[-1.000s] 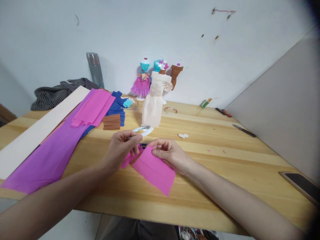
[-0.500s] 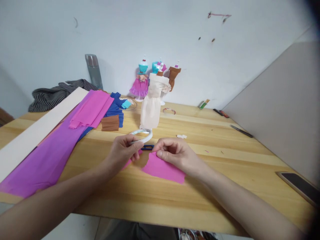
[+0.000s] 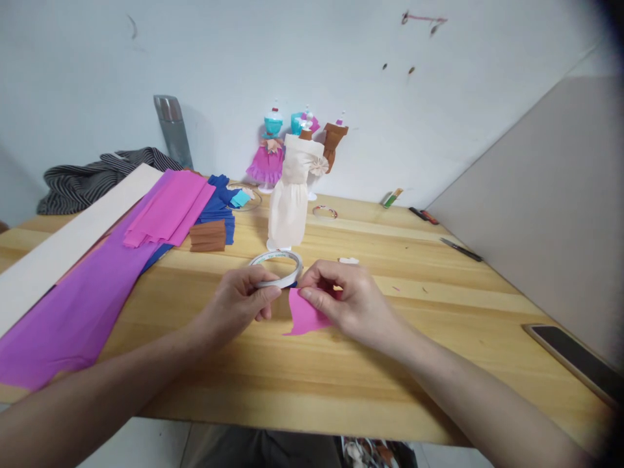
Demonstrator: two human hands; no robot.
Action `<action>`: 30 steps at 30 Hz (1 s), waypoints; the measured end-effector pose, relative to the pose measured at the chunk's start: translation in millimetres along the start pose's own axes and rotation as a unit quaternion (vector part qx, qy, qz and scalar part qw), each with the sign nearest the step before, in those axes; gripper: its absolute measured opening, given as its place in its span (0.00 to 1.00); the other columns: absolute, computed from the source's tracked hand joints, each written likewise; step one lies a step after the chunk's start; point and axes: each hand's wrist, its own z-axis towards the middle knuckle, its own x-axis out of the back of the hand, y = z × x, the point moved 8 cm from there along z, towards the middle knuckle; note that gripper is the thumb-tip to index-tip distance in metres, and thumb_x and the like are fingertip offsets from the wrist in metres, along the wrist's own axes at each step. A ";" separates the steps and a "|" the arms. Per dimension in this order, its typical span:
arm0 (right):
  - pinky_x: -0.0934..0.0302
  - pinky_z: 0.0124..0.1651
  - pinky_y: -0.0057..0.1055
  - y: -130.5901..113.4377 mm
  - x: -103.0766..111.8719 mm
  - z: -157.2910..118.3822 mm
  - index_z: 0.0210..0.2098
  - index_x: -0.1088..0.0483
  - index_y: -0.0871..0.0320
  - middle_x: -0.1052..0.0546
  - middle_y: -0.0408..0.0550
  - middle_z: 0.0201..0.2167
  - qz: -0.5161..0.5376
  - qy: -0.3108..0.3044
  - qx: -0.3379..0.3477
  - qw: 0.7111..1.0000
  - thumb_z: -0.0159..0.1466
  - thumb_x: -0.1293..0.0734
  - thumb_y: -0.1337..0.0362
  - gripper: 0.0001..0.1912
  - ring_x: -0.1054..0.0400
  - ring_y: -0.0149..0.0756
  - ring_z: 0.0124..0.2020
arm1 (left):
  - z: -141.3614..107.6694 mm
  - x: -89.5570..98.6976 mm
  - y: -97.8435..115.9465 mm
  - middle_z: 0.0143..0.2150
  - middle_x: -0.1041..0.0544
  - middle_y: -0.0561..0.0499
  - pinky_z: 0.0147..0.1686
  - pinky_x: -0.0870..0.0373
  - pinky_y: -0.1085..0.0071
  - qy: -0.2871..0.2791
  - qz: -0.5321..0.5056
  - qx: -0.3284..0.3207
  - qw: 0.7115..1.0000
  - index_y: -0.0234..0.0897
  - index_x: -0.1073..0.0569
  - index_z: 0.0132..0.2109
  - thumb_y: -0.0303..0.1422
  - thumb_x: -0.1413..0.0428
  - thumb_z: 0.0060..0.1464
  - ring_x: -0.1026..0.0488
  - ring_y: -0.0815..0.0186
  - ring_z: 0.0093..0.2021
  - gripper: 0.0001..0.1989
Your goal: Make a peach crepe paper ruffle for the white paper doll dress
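My left hand (image 3: 248,292) pinches a roll of white double-sided tape (image 3: 298,263) between thumb and fingers. The roll is tilted, its ring opening facing up and toward me. Just to its right, my right hand (image 3: 341,296) is closed on a small piece of pink crepe paper (image 3: 308,315), which hangs below the thumb and fingers. Behind the roll stands a small dress form in a cream paper dress (image 3: 288,211) with a pleated rosette at its side. A dark blue object on the table is mostly hidden behind the roll and right fingers.
Long sheets of purple crepe paper (image 3: 82,312) and pink crepe paper (image 3: 168,205) lie at left, near a brown pleated piece (image 3: 208,236). More dressed forms (image 3: 266,162) stand by the wall. A utility knife (image 3: 461,249) and a phone (image 3: 570,357) lie at right.
The pink paper has lifted and swung, showing less of itself beneath my right hand. The tape roll has tipped slightly and moved nearer that hand. The whole view has shifted a little.
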 end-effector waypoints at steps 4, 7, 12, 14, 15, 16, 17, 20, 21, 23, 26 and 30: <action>0.49 0.23 0.23 2.6 -2.1 0.3 0.24 0.34 0.60 0.35 0.38 0.18 0.017 -0.017 -0.007 1.000 0.58 0.37 0.70 0.06 0.45 0.24 0.20 | -0.1 -0.4 0.0 0.16 0.33 0.57 0.19 0.41 0.78 0.000 -0.004 0.013 1.000 0.32 0.28 0.30 0.36 0.45 0.50 0.38 0.75 0.17 0.10; 0.49 0.23 0.22 5.3 -9.4 0.5 0.24 0.35 0.60 0.36 0.38 0.18 0.027 -0.049 -0.010 0.998 0.58 0.37 0.71 0.07 0.45 0.24 0.20 | -1.1 0.2 3.2 0.15 0.33 0.56 0.18 0.43 0.78 0.004 -0.015 0.020 1.000 0.32 0.28 0.29 0.36 0.44 0.49 0.38 0.74 0.17 0.10; 0.45 0.27 0.23 7.7 -39.5 -2.8 0.23 0.32 0.60 0.31 0.40 0.20 -0.026 -0.145 0.041 0.988 0.58 0.36 0.74 0.08 0.39 0.26 0.22 | -0.8 19.4 14.9 0.14 0.34 0.58 0.16 0.46 0.78 0.089 -0.042 -0.027 0.995 0.33 0.29 0.27 0.35 0.43 0.50 0.41 0.76 0.15 0.10; 0.41 0.32 0.25 8.2 -50.6 -4.6 0.27 0.30 0.60 0.27 0.44 0.25 -0.040 -0.165 0.087 0.982 0.60 0.36 0.73 0.06 0.35 0.29 0.27 | -1.1 31.1 20.8 0.14 0.35 0.58 0.17 0.45 0.78 0.135 -0.047 -0.066 0.988 0.33 0.29 0.28 0.36 0.43 0.51 0.42 0.76 0.15 0.09; 0.39 0.34 0.26 9.3 -54.1 -4.8 0.30 0.29 0.60 0.25 0.46 0.28 -0.044 -0.165 0.104 0.980 0.61 0.36 0.72 0.06 0.33 0.31 0.30 | -1.6 36.2 23.4 0.14 0.35 0.58 0.17 0.45 0.78 0.154 -0.049 -0.082 0.983 0.34 0.28 0.29 0.36 0.43 0.52 0.42 0.76 0.15 0.09; 0.38 0.37 0.28 11.1 -56.0 -4.3 0.32 0.28 0.60 0.25 0.48 0.31 -0.050 -0.157 0.116 0.979 0.62 0.37 0.72 0.06 0.31 0.32 0.33 | -2.2 40.4 25.6 0.14 0.35 0.58 0.17 0.45 0.78 0.170 -0.052 -0.094 0.980 0.34 0.28 0.29 0.36 0.43 0.52 0.42 0.76 0.16 0.09; 0.36 0.39 0.30 13.1 -56.6 -3.3 0.35 0.27 0.60 0.24 0.50 0.34 -0.062 -0.142 0.124 0.980 0.63 0.37 0.71 0.07 0.30 0.34 0.36 | -3.0 43.9 27.7 0.15 0.35 0.58 0.18 0.44 0.78 0.182 -0.056 -0.105 0.976 0.34 0.27 0.29 0.35 0.43 0.53 0.41 0.76 0.16 0.09; 0.35 0.45 0.36 14.0 -61.3 -1.6 0.41 0.27 0.61 0.23 0.54 0.38 -0.113 -0.110 0.158 0.975 0.64 0.40 0.72 0.11 0.31 0.39 0.41 | -6.2 50.6 33.2 0.15 0.35 0.59 0.19 0.42 0.78 0.210 -0.066 -0.123 0.968 0.34 0.27 0.31 0.35 0.43 0.53 0.41 0.76 0.16 0.08; 0.35 0.45 0.37 12.3 -66.2 -2.3 0.43 0.27 0.62 0.23 0.55 0.40 -0.128 -0.116 0.175 0.969 0.64 0.40 0.73 0.12 0.31 0.39 0.42 | -7.3 52.0 34.6 0.15 0.35 0.59 0.19 0.42 0.78 0.216 -0.068 -0.127 0.966 0.34 0.27 0.31 0.35 0.43 0.53 0.41 0.76 0.16 0.08; 0.35 0.46 0.39 7.3 -78.4 -5.2 0.48 0.28 0.63 0.23 0.56 0.44 -0.153 -0.138 0.215 0.955 0.64 0.40 0.73 0.15 0.32 0.41 0.43 | -8.6 53.7 36.3 0.15 0.35 0.59 0.19 0.42 0.78 0.222 -0.074 -0.133 0.963 0.34 0.27 0.31 0.35 0.43 0.53 0.41 0.76 0.16 0.08; 0.37 0.51 0.43 0.8 -92.4 -9.3 0.54 0.33 0.64 0.26 0.57 0.53 -0.167 -0.158 0.263 0.937 0.63 0.41 0.74 0.20 0.35 0.43 0.50 | -8.5 55.6 36.4 0.15 0.34 0.59 0.19 0.42 0.78 0.220 -0.081 -0.141 0.962 0.35 0.27 0.32 0.35 0.44 0.54 0.40 0.76 0.16 0.08; 0.36 0.50 0.42 10.1 -83.8 -0.4 0.52 0.31 0.61 0.25 0.54 0.51 -0.144 -0.117 0.222 0.957 0.63 0.40 0.74 0.18 0.34 0.41 0.48 | -7.9 59.6 36.1 0.15 0.34 0.58 0.19 0.43 0.78 0.227 -0.096 -0.151 0.957 0.35 0.27 0.31 0.35 0.44 0.54 0.41 0.76 0.17 0.08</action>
